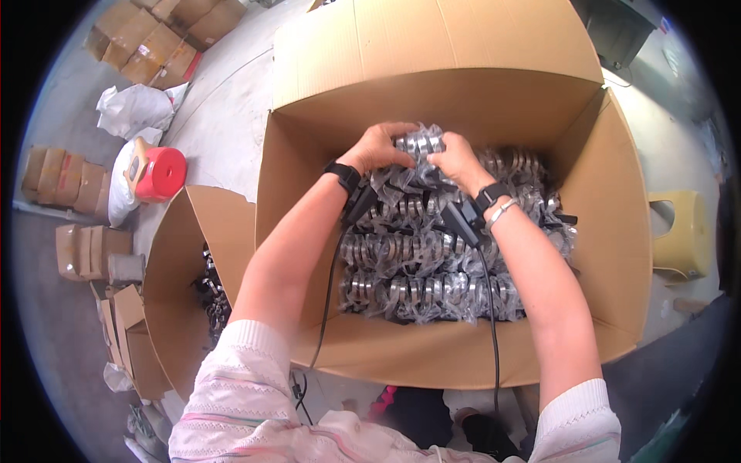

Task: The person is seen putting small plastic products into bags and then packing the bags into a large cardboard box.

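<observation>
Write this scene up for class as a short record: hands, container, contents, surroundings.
Left hand: on the left end of a plastic-wrapped metal bundle
Right hand: on its right end
Container: large cardboard box, open
Contents: rows of wrapped metal pieces
Left side: smaller box, red stool
Right side: yellow stool

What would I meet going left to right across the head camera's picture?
Brown boxes near the left edge, red plastic stool, left hand, held shiny metal pieces, right hand, yellow plastic stool.
</observation>
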Available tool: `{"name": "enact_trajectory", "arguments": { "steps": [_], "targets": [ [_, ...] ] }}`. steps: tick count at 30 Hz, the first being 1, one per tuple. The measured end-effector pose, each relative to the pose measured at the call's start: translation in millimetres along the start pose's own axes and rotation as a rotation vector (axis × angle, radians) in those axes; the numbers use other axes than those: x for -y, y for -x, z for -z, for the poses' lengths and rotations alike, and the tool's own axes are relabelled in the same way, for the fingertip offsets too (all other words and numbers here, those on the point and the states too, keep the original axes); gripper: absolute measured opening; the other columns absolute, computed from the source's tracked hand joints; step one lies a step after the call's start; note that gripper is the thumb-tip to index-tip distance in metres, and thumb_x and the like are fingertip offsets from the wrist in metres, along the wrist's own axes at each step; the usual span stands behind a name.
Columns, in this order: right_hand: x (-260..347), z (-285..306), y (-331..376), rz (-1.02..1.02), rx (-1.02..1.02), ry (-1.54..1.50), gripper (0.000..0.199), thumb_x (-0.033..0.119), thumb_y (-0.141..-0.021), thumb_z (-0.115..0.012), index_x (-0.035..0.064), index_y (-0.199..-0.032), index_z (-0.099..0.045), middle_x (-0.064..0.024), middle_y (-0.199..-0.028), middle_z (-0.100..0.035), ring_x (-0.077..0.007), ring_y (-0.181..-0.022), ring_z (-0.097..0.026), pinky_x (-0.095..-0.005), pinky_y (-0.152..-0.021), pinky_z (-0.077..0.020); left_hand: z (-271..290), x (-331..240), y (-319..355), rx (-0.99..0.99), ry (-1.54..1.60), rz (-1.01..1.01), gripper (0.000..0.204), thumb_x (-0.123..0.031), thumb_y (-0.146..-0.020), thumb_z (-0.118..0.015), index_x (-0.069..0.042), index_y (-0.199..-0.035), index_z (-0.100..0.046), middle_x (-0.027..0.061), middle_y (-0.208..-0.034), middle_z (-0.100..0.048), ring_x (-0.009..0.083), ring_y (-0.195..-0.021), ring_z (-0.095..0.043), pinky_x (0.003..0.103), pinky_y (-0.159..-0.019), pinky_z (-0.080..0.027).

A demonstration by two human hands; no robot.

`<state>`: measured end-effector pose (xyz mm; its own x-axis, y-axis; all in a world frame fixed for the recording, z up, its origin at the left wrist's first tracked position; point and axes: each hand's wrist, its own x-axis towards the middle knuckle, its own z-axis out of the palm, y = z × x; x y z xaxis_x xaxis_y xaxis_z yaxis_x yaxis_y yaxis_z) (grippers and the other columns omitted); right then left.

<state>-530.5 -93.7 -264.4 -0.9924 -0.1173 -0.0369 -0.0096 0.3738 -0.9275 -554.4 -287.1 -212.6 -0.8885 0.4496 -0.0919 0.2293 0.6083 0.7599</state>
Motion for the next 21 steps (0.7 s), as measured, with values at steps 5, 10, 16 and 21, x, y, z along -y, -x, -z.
{"name": "enact_trajectory", "arguments": {
  "steps": [5, 10, 16, 21],
  "targets": [
    [-25.9, -25.5, 4.7, -0.107, 0.038, -0.160, 0.034, 0.005, -0.067, -0.071, -0.0068, -0.098, -0.061, -0.0239, -0.097, -0.065, -0.0347, -0.095, -0.064, -0.0387, -0.083, -0.0478, -9.6, 31.2, -3.7, 0.053, -0.106, 0.044, 0.074, -0.012, -0.052, -0.085, -0.010, -0.122, -0.062, 0.0080, -0.118, -0.065, 0.0202, -0.109, -0.059, 0.030, -0.097, -0.044],
    [-47.6, -36.3, -8.7, -0.141, 0.051, -0.140, 0.036, 0.004, -0.067, -0.071, -0.0070, -0.099, -0.061, -0.0235, -0.099, -0.065, -0.0343, -0.096, -0.063, -0.0385, -0.084, -0.0475, -21.3, 50.9, -13.5, 0.066, 0.014, 0.102, 0.072, -0.011, -0.051, -0.085, -0.009, -0.120, -0.064, 0.0066, -0.115, -0.065, 0.0203, -0.108, -0.059, 0.029, -0.096, -0.045],
    [-66.1, -57.9, -17.1, -0.116, 0.042, -0.225, 0.042, 0.005, -0.066, -0.072, -0.0064, -0.105, -0.061, -0.0223, -0.102, -0.066, -0.0345, -0.099, -0.063, -0.0378, -0.087, -0.0478, -31.2, 83.3, -18.9, 0.019, -0.023, 0.057, 0.068, -0.011, -0.050, -0.085, -0.006, -0.115, -0.066, 0.0094, -0.115, -0.064, 0.0211, -0.105, -0.060, 0.030, -0.095, -0.045],
    [-83.2, -82.0, -16.8, -0.099, 0.119, -0.203, 0.055, 0.006, -0.070, -0.066, -0.0060, -0.121, -0.052, -0.0267, -0.118, -0.059, -0.0364, -0.116, -0.055, -0.0384, -0.097, -0.0431, -48.1, 115.0, -10.4, 0.014, -0.327, 0.028, 0.073, -0.017, -0.057, -0.083, -0.015, -0.126, -0.059, 0.0092, -0.126, -0.058, 0.0285, -0.119, -0.051, 0.035, -0.101, -0.041]
  ]
}}
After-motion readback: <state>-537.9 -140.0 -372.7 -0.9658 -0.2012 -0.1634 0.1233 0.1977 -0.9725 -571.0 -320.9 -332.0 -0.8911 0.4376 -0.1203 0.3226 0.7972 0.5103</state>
